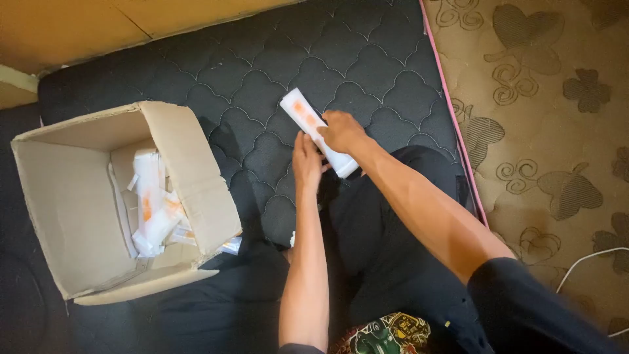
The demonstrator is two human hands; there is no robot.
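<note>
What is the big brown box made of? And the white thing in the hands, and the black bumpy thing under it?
The box looks like plain matte cardboard: brown, with bent flaps and torn edges. The white packet held by both hands seems to be thin card or paper with orange marks; blur leaves that open. The black mattress looks like quilted fabric, with stitched curvy lines.

A: what's that packet [317, 131] look like?
B: long flat white pack with orange blotches on it — lying slantwise over the dark quilted mattress [367, 59], far end up-left, near end toward the lap.
</note>
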